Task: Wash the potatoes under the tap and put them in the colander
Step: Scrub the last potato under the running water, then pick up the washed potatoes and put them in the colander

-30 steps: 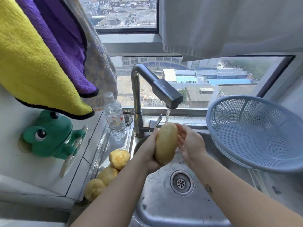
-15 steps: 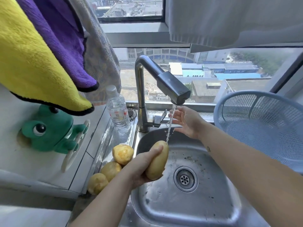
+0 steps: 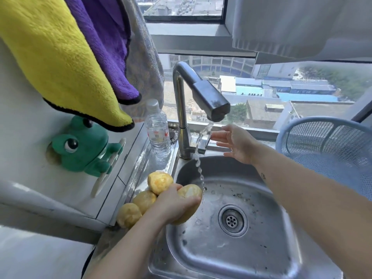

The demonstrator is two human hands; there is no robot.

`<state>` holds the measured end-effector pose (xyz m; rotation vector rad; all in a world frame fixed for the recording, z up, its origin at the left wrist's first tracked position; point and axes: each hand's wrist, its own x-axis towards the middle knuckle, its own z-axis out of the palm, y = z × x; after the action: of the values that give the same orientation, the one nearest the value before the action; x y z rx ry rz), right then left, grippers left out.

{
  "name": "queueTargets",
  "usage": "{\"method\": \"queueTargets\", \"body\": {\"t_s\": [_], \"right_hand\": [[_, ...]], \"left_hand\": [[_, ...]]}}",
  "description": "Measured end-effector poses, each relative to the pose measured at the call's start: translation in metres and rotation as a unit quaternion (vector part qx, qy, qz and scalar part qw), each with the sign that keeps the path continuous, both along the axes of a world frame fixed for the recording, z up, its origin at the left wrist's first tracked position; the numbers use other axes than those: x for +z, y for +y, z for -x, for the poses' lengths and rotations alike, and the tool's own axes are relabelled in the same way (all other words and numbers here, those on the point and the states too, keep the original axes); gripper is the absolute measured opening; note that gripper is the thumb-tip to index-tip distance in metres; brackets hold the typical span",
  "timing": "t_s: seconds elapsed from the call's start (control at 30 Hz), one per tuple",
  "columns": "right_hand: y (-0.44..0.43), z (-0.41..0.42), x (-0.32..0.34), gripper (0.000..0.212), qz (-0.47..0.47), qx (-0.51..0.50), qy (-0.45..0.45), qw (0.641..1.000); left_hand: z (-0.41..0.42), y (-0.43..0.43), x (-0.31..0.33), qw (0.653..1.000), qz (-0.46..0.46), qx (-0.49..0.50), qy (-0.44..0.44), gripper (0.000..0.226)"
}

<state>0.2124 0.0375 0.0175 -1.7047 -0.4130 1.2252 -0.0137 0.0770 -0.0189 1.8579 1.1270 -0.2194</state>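
My left hand grips a yellow potato low over the left side of the steel sink, at the foot of the water stream. Water runs from the tap. My right hand is open with spread fingers beside the tap's lever, fingertips close to it. Three more potatoes lie on the sink's left ledge: one at the back, one in the middle, one at the front. The blue colander stands at the right and I see nothing in it.
A clear water bottle stands left of the tap. A green frog holder hangs on the left wall under yellow and purple towels. A white cloth hangs above right. The drain sits mid-sink.
My left hand has lowered the potato from right under the spout to the sink's left side. My right hand let go of it and moved up to the tap lever.
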Motion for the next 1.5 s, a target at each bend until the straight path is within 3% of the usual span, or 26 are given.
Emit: {"method": "queueTargets", "body": {"t_s": [0.37, 0.8, 0.93, 1.1, 1.23, 1.4, 1.5], "right_hand": [[0.019, 0.017, 0.012, 0.044, 0.017, 0.022, -0.031, 0.999], [0.003, 0.027, 0.010, 0.047, 0.001, -0.028, -0.005, 1.000], [-0.025, 0.033, 0.002, 0.037, 0.021, -0.046, -0.004, 0.999], [-0.085, 0.059, -0.019, 0.045, 0.080, 0.065, 0.055, 0.993], [-0.114, 0.070, -0.023, 0.047, 0.039, 0.164, 0.139, 0.976], [-0.121, 0.067, -0.014, 0.047, 0.036, 0.202, 0.022, 0.979], [-0.121, 0.067, -0.022, 0.051, 0.020, 0.124, -0.014, 0.992]], "left_hand": [[0.015, 0.008, 0.005, 1.000, 0.007, 0.021, 0.008, 0.071], [0.018, 0.006, 0.024, 0.999, 0.004, 0.021, -0.024, 0.068], [0.019, -0.001, 0.025, 0.999, 0.001, -0.001, -0.034, 0.071], [0.005, -0.024, 0.019, 0.990, -0.031, -0.099, -0.093, 0.089], [-0.009, -0.046, 0.018, 0.966, -0.057, -0.192, -0.161, 0.093], [-0.006, -0.056, 0.008, 0.949, -0.110, -0.225, -0.193, 0.088], [0.004, -0.048, -0.001, 0.955, -0.131, -0.192, -0.181, 0.085]]}}
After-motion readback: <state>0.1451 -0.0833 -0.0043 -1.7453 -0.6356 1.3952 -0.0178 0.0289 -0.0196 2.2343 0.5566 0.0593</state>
